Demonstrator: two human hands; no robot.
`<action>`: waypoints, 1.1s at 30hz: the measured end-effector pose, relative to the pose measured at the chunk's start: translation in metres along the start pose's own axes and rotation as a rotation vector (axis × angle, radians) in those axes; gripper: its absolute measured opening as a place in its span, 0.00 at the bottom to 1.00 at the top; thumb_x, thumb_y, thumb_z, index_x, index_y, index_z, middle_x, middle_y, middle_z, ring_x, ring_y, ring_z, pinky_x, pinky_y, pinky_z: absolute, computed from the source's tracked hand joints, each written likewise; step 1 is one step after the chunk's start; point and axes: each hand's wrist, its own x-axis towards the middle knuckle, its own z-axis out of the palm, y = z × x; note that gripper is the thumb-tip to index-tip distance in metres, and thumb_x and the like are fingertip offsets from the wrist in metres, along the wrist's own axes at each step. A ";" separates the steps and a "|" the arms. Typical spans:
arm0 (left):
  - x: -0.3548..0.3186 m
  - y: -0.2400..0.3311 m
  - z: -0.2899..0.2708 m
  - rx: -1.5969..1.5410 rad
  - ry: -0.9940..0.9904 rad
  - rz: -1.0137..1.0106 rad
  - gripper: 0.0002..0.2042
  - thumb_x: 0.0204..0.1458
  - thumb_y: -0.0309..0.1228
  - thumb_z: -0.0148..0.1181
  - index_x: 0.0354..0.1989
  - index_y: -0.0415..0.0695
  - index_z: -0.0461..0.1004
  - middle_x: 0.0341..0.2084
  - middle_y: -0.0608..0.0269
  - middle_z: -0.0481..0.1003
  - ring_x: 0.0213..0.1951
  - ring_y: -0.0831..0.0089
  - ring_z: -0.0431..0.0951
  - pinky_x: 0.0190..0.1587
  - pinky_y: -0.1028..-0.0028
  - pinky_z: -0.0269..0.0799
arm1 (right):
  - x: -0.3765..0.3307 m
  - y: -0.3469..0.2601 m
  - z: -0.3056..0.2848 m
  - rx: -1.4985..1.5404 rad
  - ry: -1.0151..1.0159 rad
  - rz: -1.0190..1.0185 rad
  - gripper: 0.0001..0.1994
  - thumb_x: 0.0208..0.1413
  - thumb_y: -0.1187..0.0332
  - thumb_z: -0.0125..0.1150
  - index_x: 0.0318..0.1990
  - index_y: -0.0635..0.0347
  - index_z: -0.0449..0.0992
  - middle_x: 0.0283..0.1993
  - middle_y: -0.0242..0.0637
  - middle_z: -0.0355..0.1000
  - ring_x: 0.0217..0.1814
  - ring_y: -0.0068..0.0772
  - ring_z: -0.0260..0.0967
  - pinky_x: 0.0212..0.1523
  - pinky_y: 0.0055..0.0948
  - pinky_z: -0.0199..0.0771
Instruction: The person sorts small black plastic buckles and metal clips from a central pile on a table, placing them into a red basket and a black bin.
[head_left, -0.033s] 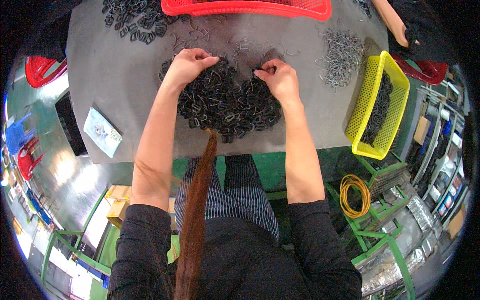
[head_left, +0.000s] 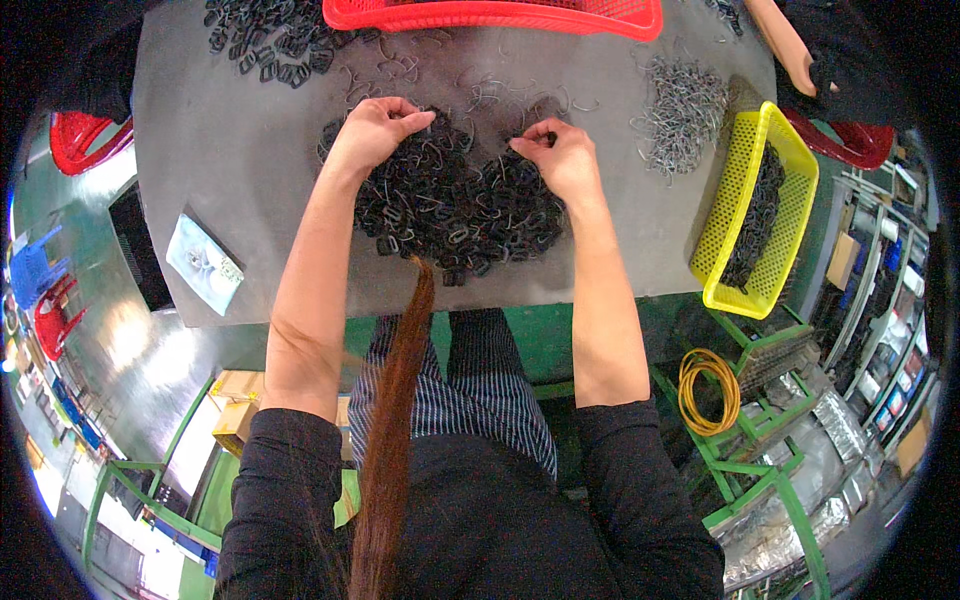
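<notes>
A heap of small black buckle-like pieces with thin metal wire hooks among them (head_left: 455,215) lies on the grey table in front of me. At its far left edge, my left hand (head_left: 378,130) is closed in a pinch, thumb against fingers; what it holds there is too small to make out. Across the heap, my right hand (head_left: 562,158) pinches a small black piece (head_left: 550,138), mostly covered by the fingertips. Loose bent wire hooks (head_left: 490,92) are scattered just beyond both hands.
A red basket (head_left: 500,18) stands at the far edge. More black pieces (head_left: 270,40) lie far left, and a pile of metal hooks (head_left: 682,110) sits right. A yellow basket (head_left: 715,235) holds black pieces. A blue packet (head_left: 203,268) rests left. Another person's arm (head_left: 785,45) shows far right.
</notes>
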 end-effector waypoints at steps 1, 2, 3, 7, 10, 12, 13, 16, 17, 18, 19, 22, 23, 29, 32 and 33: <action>-0.001 -0.001 0.001 -0.016 0.014 0.008 0.12 0.46 0.41 0.63 0.27 0.46 0.74 0.15 0.79 0.62 0.18 0.87 0.57 0.20 0.83 0.50 | 0.000 0.001 -0.004 0.136 -0.043 0.088 0.10 0.40 0.62 0.68 0.30 0.55 0.78 0.26 0.37 0.73 0.25 0.32 0.69 0.26 0.31 0.68; -0.004 0.000 -0.001 -0.063 -0.010 0.012 0.12 0.46 0.41 0.63 0.27 0.46 0.74 0.15 0.79 0.62 0.19 0.88 0.57 0.20 0.83 0.50 | 0.001 0.001 -0.010 0.271 -0.085 0.177 0.09 0.40 0.64 0.68 0.29 0.57 0.78 0.24 0.35 0.72 0.21 0.27 0.67 0.23 0.29 0.66; -0.007 0.001 -0.003 -0.109 -0.034 0.016 0.11 0.46 0.41 0.63 0.27 0.46 0.73 0.16 0.79 0.63 0.19 0.88 0.57 0.20 0.84 0.50 | 0.001 0.000 -0.015 0.407 -0.128 0.266 0.08 0.41 0.66 0.68 0.28 0.58 0.78 0.22 0.33 0.72 0.18 0.22 0.64 0.20 0.26 0.63; -0.014 -0.001 -0.008 -0.237 -0.054 0.051 0.08 0.48 0.36 0.62 0.28 0.48 0.72 0.14 0.82 0.60 0.16 0.92 0.56 0.17 0.86 0.46 | -0.004 -0.009 -0.026 0.599 -0.003 0.292 0.06 0.42 0.70 0.67 0.28 0.60 0.78 0.21 0.26 0.69 0.14 0.14 0.55 0.15 0.18 0.52; -0.018 -0.005 -0.016 -0.287 -0.126 0.033 0.09 0.48 0.39 0.59 0.30 0.47 0.71 0.20 0.77 0.65 0.21 0.88 0.62 0.20 0.85 0.52 | -0.011 0.000 -0.031 0.774 -0.052 0.339 0.06 0.42 0.71 0.66 0.29 0.60 0.76 0.20 0.26 0.67 0.14 0.14 0.54 0.15 0.17 0.49; -0.023 -0.006 -0.021 -0.519 -0.149 0.123 0.09 0.50 0.37 0.56 0.33 0.46 0.70 0.21 0.73 0.65 0.22 0.85 0.63 0.18 0.86 0.51 | -0.017 0.005 -0.045 1.148 -0.244 0.240 0.08 0.47 0.66 0.60 0.33 0.59 0.71 0.19 0.25 0.64 0.15 0.15 0.55 0.14 0.15 0.48; -0.026 -0.003 -0.022 -0.633 -0.164 0.169 0.09 0.51 0.37 0.55 0.34 0.45 0.69 0.21 0.72 0.65 0.23 0.84 0.64 0.17 0.86 0.50 | -0.024 0.000 -0.048 1.289 -0.282 0.213 0.09 0.48 0.65 0.60 0.33 0.59 0.71 0.19 0.25 0.65 0.16 0.15 0.55 0.14 0.14 0.48; -0.031 0.010 -0.018 -0.767 -0.213 0.211 0.11 0.50 0.37 0.53 0.37 0.44 0.69 0.28 0.65 0.70 0.28 0.77 0.69 0.19 0.83 0.60 | -0.022 -0.007 -0.045 1.247 -0.327 0.193 0.10 0.49 0.62 0.59 0.34 0.58 0.71 0.22 0.27 0.67 0.20 0.16 0.58 0.15 0.14 0.51; -0.033 0.015 -0.014 -0.780 -0.222 0.221 0.11 0.50 0.37 0.55 0.37 0.44 0.70 0.30 0.63 0.73 0.29 0.74 0.72 0.21 0.80 0.65 | -0.017 -0.009 -0.042 1.156 -0.331 0.196 0.10 0.49 0.62 0.59 0.34 0.58 0.72 0.24 0.28 0.67 0.21 0.16 0.59 0.15 0.14 0.53; -0.026 0.013 -0.009 -0.613 -0.174 0.188 0.11 0.49 0.37 0.56 0.36 0.44 0.71 0.29 0.63 0.74 0.31 0.72 0.73 0.23 0.78 0.67 | -0.012 -0.012 -0.036 0.887 -0.321 0.188 0.11 0.49 0.61 0.59 0.35 0.57 0.72 0.26 0.30 0.69 0.24 0.20 0.62 0.17 0.18 0.57; -0.014 0.004 -0.005 -0.446 -0.118 0.155 0.10 0.48 0.37 0.57 0.34 0.44 0.72 0.27 0.63 0.74 0.32 0.71 0.75 0.25 0.76 0.70 | -0.004 -0.017 -0.025 0.619 -0.313 0.173 0.11 0.50 0.60 0.59 0.36 0.57 0.72 0.29 0.32 0.70 0.26 0.23 0.65 0.19 0.21 0.61; -0.003 0.000 0.042 0.426 0.142 0.361 0.11 0.45 0.37 0.62 0.32 0.44 0.74 0.22 0.60 0.75 0.34 0.67 0.78 0.31 0.68 0.73 | 0.010 0.003 -0.001 -0.182 -0.083 -0.121 0.14 0.47 0.58 0.62 0.38 0.56 0.74 0.36 0.41 0.74 0.38 0.39 0.72 0.37 0.37 0.71; -0.007 -0.005 0.056 0.609 0.231 0.372 0.13 0.43 0.38 0.63 0.34 0.45 0.73 0.24 0.55 0.75 0.34 0.61 0.77 0.34 0.65 0.72 | 0.004 -0.016 0.003 -0.319 -0.072 -0.096 0.15 0.46 0.59 0.62 0.38 0.57 0.74 0.35 0.41 0.74 0.38 0.40 0.72 0.38 0.37 0.70; -0.016 -0.003 0.053 0.490 0.174 0.349 0.11 0.41 0.37 0.64 0.29 0.44 0.74 0.18 0.58 0.72 0.24 0.64 0.74 0.30 0.67 0.69 | 0.000 -0.019 -0.006 -0.170 -0.087 -0.037 0.14 0.42 0.59 0.65 0.34 0.56 0.78 0.30 0.41 0.75 0.35 0.38 0.73 0.38 0.34 0.70; -0.012 -0.002 0.036 0.500 0.174 0.389 0.10 0.41 0.36 0.64 0.29 0.45 0.75 0.19 0.59 0.73 0.25 0.63 0.74 0.30 0.67 0.69 | 0.001 -0.013 -0.019 -0.123 -0.170 0.135 0.14 0.40 0.57 0.65 0.34 0.51 0.78 0.35 0.43 0.75 0.42 0.46 0.71 0.44 0.39 0.70; -0.013 -0.002 0.036 0.575 0.168 0.402 0.11 0.41 0.37 0.64 0.31 0.45 0.75 0.18 0.59 0.73 0.25 0.62 0.75 0.30 0.66 0.69 | 0.000 -0.015 -0.024 -0.087 -0.182 0.128 0.13 0.42 0.58 0.65 0.34 0.55 0.78 0.28 0.40 0.75 0.31 0.37 0.73 0.33 0.34 0.72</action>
